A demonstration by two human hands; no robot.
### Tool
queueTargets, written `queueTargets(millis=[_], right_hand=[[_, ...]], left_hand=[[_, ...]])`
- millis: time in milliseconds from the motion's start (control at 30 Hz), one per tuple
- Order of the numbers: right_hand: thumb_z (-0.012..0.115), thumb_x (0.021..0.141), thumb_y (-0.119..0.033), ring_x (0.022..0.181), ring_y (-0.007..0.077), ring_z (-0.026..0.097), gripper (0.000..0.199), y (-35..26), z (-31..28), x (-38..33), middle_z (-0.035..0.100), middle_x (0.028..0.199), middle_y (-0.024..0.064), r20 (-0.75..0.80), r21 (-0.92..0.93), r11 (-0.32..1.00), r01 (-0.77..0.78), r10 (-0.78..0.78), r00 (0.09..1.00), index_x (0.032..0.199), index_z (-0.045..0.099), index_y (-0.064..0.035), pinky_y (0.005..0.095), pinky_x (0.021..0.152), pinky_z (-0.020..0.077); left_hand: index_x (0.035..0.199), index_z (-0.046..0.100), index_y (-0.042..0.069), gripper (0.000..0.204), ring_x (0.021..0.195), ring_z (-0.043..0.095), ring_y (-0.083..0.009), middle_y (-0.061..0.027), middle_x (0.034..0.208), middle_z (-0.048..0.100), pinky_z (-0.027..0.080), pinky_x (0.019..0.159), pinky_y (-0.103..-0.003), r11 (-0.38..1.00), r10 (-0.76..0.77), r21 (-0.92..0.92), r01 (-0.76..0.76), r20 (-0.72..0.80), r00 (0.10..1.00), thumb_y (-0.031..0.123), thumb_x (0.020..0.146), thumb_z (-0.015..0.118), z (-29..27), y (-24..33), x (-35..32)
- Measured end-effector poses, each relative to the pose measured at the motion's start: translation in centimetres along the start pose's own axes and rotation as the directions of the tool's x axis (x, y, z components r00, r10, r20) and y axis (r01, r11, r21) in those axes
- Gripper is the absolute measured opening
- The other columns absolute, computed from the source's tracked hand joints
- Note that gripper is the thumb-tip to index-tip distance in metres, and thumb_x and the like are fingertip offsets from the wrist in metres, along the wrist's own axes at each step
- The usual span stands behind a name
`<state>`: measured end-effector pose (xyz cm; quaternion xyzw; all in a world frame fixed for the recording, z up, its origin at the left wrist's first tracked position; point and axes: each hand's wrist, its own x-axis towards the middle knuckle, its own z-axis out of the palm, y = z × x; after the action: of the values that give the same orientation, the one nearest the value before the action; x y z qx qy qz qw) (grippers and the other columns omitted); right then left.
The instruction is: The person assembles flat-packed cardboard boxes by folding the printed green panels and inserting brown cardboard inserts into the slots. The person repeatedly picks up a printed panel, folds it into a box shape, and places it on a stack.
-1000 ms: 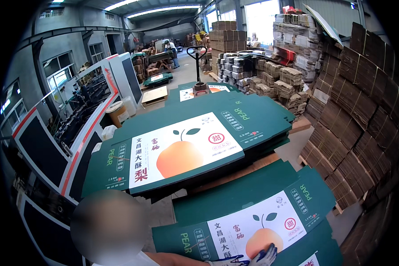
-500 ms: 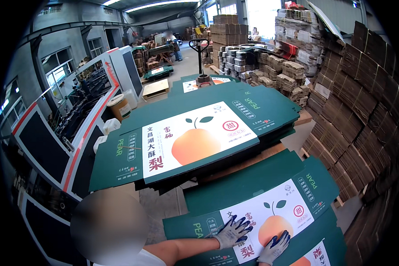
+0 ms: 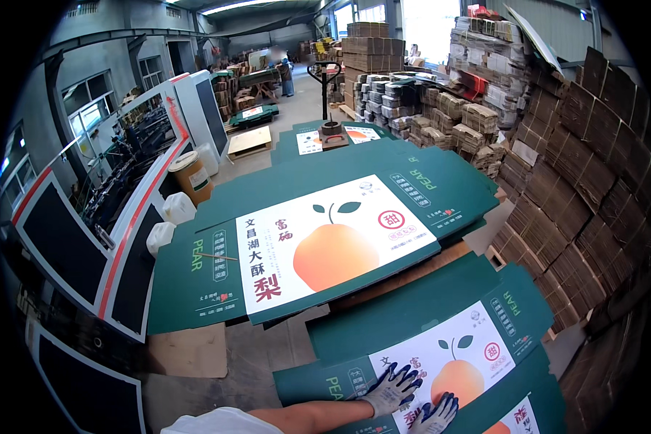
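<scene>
At left, a brown drum (image 3: 190,177) stands beside the framed machine (image 3: 65,246), perhaps to leave the aisle free. The stack of green sheets (image 3: 336,257) lies flat, print upward, probably so its faces stay unscuffed. Nearer, the left hand (image 3: 393,389) rests gloved fingers spread on the near green sheet (image 3: 459,329), its grip released, seemingly steadying it; the right hand (image 3: 436,416), likewise released, presses beside it. At right, tied brown bundles (image 3: 571,195) stand piled, the cord presumably keeping them square.
</scene>
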<state>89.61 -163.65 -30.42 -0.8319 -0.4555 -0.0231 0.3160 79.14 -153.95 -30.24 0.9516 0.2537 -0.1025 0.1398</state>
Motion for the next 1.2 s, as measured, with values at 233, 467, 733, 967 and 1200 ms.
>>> queueTargets(millis=[233,467,733,967,1200], right_hand=[[0.042,0.084,-0.013,0.118,0.0333,0.036,0.047,-4.8,-0.2,-2.8,0.039,0.126,0.0217,0.037,0.070,0.996,0.063,-0.066,0.997,0.126,0.033,0.0047,0.0382,0.100,0.0251],[0.040,0.084,-0.011,0.117,0.0327,0.037,0.045,-10.2,-2.0,-6.1,0.040,0.125,0.0217,0.051,0.143,0.986,0.089,-0.098,0.994,0.126,0.033,0.0051,0.0377,0.100,0.0264],[0.039,0.085,-0.009,0.116,0.0320,0.039,0.044,-18.5,-3.1,-9.1,0.042,0.124,0.0216,0.059,0.290,0.944,0.158,-0.182,0.982,0.126,0.034,0.0055,0.0370,0.099,0.0278],[0.038,0.085,-0.008,0.116,0.0315,0.041,0.042,-24.0,-3.6,-10.1,0.043,0.123,0.0215,0.082,0.531,0.837,0.131,-0.204,0.975,0.125,0.034,0.0058,0.0365,0.098,0.0290],[0.039,0.078,-0.002,0.115,0.0308,0.042,0.047,-27.1,-3.9,-9.1,0.045,0.121,0.0207,0.164,0.712,0.703,0.010,-0.180,0.970,0.125,0.035,0.0035,0.0368,0.097,0.0304]], left_hand=[[0.132,0.031,0.011,0.056,0.127,0.023,-0.0303,-0.0137,0.135,0.029,0.010,0.104,-0.050,0.987,0.047,-0.152,-0.053,-0.041,0.998,0.041,0.086,0.040,-0.2,-1.9,-2.6],[0.130,0.033,0.009,0.066,0.120,0.032,-0.0302,-0.0131,0.125,0.040,0.013,0.102,-0.052,0.999,-0.019,-0.049,-0.015,-0.626,0.780,0.050,0.080,0.046,-15.7,-6.9,-18.1],[0.134,0.025,0.004,0.085,0.128,0.020,-0.0335,-0.0183,0.136,0.028,0.013,0.103,-0.048,0.790,-0.603,-0.039,0.611,-0.223,0.766,0.060,0.074,0.047,-21.4,-16.7,-28.2],[0.124,0.039,0.003,0.063,0.112,0.043,-0.0297,-0.0174,0.118,0.046,0.028,0.096,-0.043,0.840,-0.490,0.091,0.535,-0.297,0.820,0.044,0.078,0.054,-19.0,-15.9,-28.8],[0.121,0.041,0.003,0.067,0.103,0.049,-0.0258,-0.0143,0.108,0.053,0.037,0.086,-0.038,0.869,-0.454,0.126,0.479,-0.183,0.872,0.048,0.075,0.056,-19.6,-12.8,-31.9]])
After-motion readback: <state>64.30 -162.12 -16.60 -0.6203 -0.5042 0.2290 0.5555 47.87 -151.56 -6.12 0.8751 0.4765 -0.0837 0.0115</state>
